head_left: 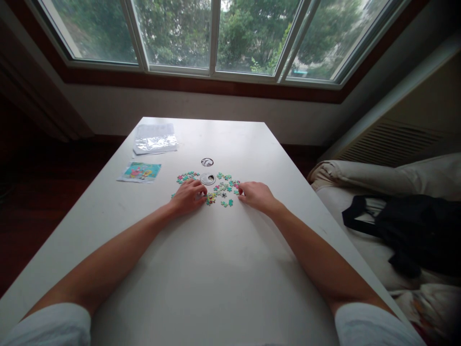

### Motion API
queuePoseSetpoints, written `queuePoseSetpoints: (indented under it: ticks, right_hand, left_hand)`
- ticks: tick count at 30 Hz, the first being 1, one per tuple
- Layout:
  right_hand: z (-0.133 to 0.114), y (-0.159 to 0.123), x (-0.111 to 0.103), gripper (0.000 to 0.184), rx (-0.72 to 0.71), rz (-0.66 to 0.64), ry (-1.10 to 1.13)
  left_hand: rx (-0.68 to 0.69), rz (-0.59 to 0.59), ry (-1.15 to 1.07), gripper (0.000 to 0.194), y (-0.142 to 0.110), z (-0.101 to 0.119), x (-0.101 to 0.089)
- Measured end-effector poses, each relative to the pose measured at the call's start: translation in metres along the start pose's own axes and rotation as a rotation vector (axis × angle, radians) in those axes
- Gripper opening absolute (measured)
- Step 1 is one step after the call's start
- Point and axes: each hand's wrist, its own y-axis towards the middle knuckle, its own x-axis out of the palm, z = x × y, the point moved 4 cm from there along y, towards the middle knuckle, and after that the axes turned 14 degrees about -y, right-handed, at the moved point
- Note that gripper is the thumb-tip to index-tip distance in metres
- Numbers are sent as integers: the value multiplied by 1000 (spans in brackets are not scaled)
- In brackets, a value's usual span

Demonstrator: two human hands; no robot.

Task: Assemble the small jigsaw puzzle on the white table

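White table (223, 269); small green, pink and yellow puzzle pieces (225, 187); hands (189, 194) loosely curled.

Both arms are stretched forward, and they slant inward, so that the left hand (188, 196) and the right hand (257, 196) are facing each other with a gap between them. The left forearm (124, 250) and the right forearm (319, 250) are bare. The left hand is palm down, its fingers bent and pointing inward. The right hand is also curled, with its back upward and its fingertips directed inward and down, near together. Whether the fingertips of either hand are pressed together, I cannot tell exactly
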Motion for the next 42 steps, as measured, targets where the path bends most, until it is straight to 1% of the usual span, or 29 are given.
queuePoseSetpoints:
  ticks: [4,8,13,17,27,29,34,37,40,42]
  right_hand:
    - [-5,1,0,15,-67,33,42]
    - [-6,0,0,16,-103,20,75]
    - [-3,1,0,20,-79,6,67]
    - [-2,1,0,21,-45,14,62]
    - [-6,1,-4,13,3,155,94]
    - [-10,1,-5,14,-12,185,113]
    - [-27,1,-2,16,-124,250,175]
    - [-34,3,4,14,-159,275,209]
    - [-33,8,11,17,-176,315,256]
    - [-27,13,15,21,-148,381,282]
  left_hand:
    - [28,2,-12,13,0,3,0]
    - [57,-20,-27,19,0,6,1]
    - [77,-37,-37,22,0,7,1]
    - [67,-50,-42,22,0,7,0]
    - [77,-94,-82,22,0,10,0]
    - [86,-104,-84,22,0,11,1]
    - [98,-130,-87,22,-1,13,1]
    - [92,-113,-83,28,-1,12,1]
    - [91,-110,-77,26,-1,11,3]
    - [92,-114,-73,22,-1,11,3]
